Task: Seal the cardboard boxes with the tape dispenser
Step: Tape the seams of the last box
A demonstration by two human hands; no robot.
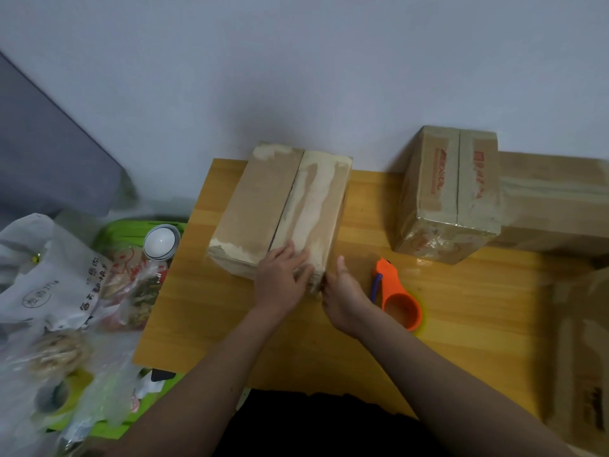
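Cardboard box point(280, 209) sits mid-frame on the wooden table point(461, 308), flaps down. Your left hand point(280, 275) lies flat on its near end; right hand point(342, 291) touches the near corner w/ relaxed fingers. Orange tape dispenser point(397, 295) lies just right, untouched.

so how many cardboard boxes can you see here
4. One box lies mid-table under both hands. A taped box stands to its right. A larger box lies behind that one, at the right edge. Another box sits at lower right, partly cut off; more may be hidden.
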